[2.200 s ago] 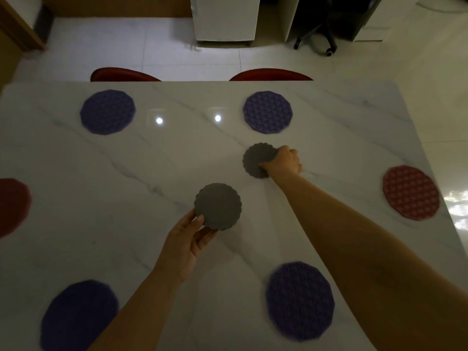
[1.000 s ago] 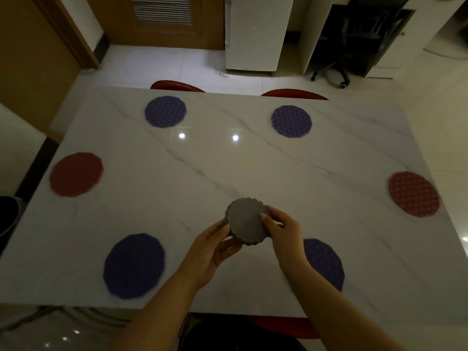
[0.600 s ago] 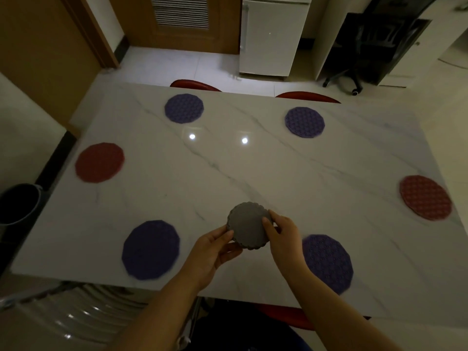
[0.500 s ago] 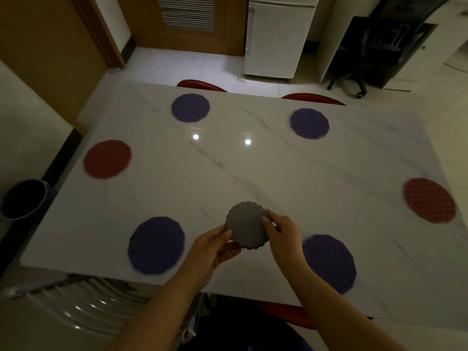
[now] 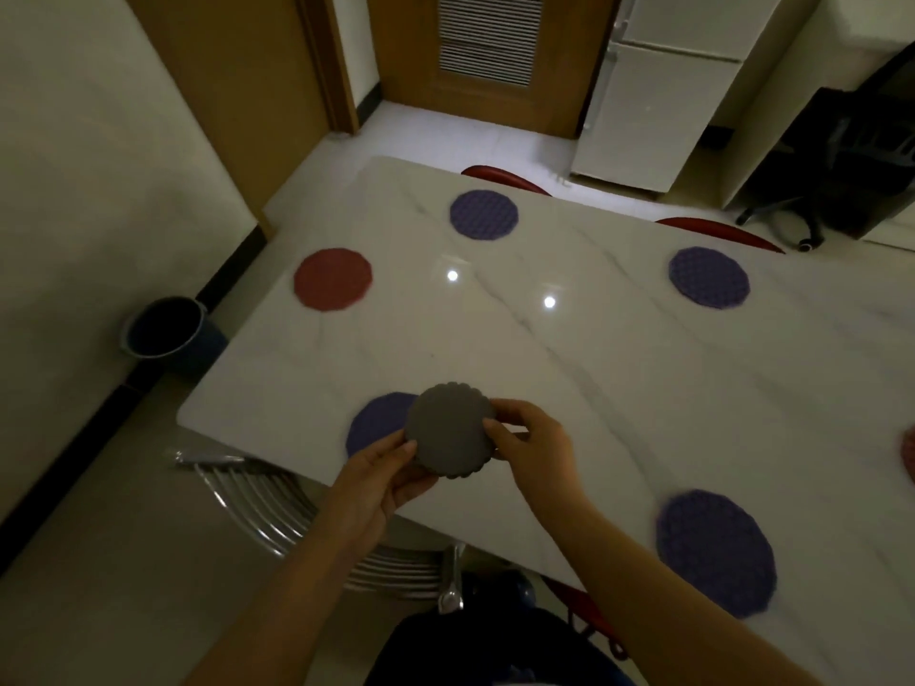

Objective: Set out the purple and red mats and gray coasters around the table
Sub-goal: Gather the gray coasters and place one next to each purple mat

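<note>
Round scalloped gray coasters [image 5: 449, 430] regathered from mid-tabletop | pinched between left hand [image 5: 377, 480] and right hand [image 5: 533, 450] | none placed yet

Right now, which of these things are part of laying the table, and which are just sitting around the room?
Part of the job:
gray coasters, held by left hand and right hand
purple mats
red mat
table

Just about:
bucket
fridge
office chair
red chairs
</note>
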{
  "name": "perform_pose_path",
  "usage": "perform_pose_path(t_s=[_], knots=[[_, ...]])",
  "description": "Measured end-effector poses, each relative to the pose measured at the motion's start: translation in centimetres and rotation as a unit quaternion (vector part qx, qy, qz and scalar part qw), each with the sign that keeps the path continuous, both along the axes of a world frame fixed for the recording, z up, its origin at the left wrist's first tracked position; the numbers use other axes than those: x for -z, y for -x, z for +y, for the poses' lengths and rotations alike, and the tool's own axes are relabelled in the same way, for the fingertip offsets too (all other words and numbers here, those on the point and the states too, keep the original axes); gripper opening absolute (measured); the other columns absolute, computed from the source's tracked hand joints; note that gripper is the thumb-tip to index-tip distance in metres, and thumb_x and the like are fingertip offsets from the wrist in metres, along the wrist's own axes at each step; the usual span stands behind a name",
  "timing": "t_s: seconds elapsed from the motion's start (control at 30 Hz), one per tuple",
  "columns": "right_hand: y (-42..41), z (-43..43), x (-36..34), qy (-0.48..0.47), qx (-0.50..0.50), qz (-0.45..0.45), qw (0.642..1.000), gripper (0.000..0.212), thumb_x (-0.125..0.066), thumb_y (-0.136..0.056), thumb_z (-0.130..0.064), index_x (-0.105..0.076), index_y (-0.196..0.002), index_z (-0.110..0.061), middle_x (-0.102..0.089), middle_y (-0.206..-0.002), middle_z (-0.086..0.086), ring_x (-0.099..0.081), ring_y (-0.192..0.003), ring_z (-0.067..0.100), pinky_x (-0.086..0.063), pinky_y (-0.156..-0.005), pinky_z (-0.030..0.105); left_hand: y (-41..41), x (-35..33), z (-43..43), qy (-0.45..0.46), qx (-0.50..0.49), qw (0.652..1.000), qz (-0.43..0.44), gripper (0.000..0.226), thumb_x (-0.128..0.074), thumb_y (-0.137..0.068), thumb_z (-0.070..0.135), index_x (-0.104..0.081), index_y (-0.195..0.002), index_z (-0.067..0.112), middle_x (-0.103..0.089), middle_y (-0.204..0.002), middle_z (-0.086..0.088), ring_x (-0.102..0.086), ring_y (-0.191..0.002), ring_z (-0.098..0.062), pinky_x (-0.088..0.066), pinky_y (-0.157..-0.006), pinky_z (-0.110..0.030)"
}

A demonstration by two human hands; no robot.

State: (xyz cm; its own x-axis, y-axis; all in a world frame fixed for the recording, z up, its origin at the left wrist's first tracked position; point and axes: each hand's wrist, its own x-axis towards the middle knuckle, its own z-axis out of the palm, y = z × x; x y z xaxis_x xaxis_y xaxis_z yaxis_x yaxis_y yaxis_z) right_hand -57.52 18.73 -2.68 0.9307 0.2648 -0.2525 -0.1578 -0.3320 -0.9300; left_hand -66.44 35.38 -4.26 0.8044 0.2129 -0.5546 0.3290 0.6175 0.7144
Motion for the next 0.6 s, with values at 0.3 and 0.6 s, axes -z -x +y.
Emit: perform_pose_path(t_s=[0.3,0.6], knots=[[1.1,1.9,-0.8,-0.003,-0.033,0.018,0.999,0.016,-0.064,-0.087,-0.015,-0.056,-0.083,-0.029,-0.065,-0.087,-0.006,-0.066,-0.074,0.006,-0.052,-0.055,0.013,2.8,-0.2,1.5,0.013,-0.053,0.998,-0.011,0.032,-0.06,-0.079,0.017,-0.066,-0.109,0.007,-0.075,-0.099,-0.012,-0.073,-0.082,-0.023,-0.059,-0.065,-0.028],[0.6,1.1,-0.4,-0.113,0.03,0.158,0.981,0.008,-0.062,-0.088,-0.012,-0.061,-0.094,-0.008,-0.068,-0.091,0.011,-0.071,-0.075,0.016,-0.056,-0.059,0.023,3.8,-0.4,2.6,-0.028,-0.086,0.995,-0.033,0.023,-0.049,-0.094,0.012,-0.063,-0.113,0.012,-0.075,-0.101,-0.006,-0.072,-0.09,-0.02,-0.058,-0.068,-0.024]])
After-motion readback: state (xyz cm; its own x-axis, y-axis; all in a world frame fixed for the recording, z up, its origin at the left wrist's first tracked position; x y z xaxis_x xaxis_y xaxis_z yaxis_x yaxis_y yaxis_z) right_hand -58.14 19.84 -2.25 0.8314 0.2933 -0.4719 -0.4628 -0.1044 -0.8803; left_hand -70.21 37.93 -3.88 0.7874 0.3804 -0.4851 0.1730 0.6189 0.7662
